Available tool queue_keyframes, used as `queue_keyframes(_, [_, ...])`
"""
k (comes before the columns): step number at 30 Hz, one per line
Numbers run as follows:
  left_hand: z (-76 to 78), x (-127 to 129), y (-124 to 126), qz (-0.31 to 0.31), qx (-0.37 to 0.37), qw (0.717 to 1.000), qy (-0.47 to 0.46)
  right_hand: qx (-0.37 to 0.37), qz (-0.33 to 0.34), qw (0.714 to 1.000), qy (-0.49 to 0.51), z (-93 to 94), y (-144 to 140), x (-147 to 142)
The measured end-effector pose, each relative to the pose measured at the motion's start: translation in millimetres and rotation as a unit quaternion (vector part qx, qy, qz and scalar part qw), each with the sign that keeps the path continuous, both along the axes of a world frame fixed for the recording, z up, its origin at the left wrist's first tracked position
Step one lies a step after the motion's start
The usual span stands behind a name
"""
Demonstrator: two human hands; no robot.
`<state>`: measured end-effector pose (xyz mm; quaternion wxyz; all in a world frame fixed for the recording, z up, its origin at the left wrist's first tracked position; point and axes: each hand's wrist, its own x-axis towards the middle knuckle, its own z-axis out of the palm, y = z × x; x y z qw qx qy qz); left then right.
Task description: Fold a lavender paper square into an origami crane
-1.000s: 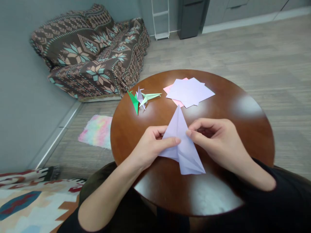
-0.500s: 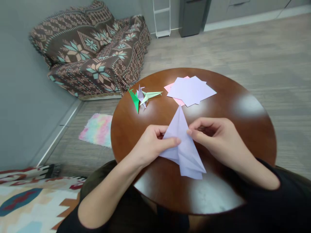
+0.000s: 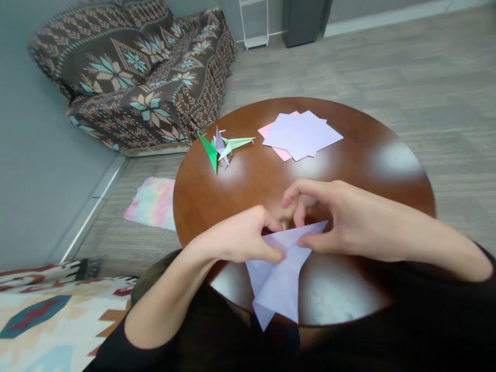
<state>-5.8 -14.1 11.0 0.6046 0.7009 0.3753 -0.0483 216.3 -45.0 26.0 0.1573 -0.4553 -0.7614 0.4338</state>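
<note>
A partly folded lavender sheet of origami paper is held over the near part of the table, creased, its top edge near level and its loose flaps pointing down toward me. My left hand grips its upper left, thumb flat on the front and fingers behind. At the upper right, my right hand has its thumb against the front of the paper. Its index finger arches above the top edge, apart from the sheet, while other fingers go behind, where the paper partly hides them.
On the round brown table, folded paper cranes in green, lavender and pale green stand at the far left. A fanned stack of paper sheets lies at the far side. Beyond is a patterned sofa.
The pointed top of the paper has folded down, leaving a level top edge. Both hands and the sheet sit lower in view, and my right index finger has lifted above the edge.
</note>
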Motion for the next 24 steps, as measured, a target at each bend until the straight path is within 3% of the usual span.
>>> queue_keyframes(3, [-1.1,2,0,-0.018,0.009,1.0,-0.008,-0.024,0.027,0.999,-0.011,0.5,3,-6])
queue_keyframes(9, [-4.8,4,1,-0.015,0.045,0.998,-0.033,0.011,0.039,0.996,-0.074,0.3,0,-18])
queue_keyframes(24, [-9.8,3,0,-0.011,0.064,0.998,-0.024,0.079,-0.001,0.985,-0.154,-2.1,-10,-30])
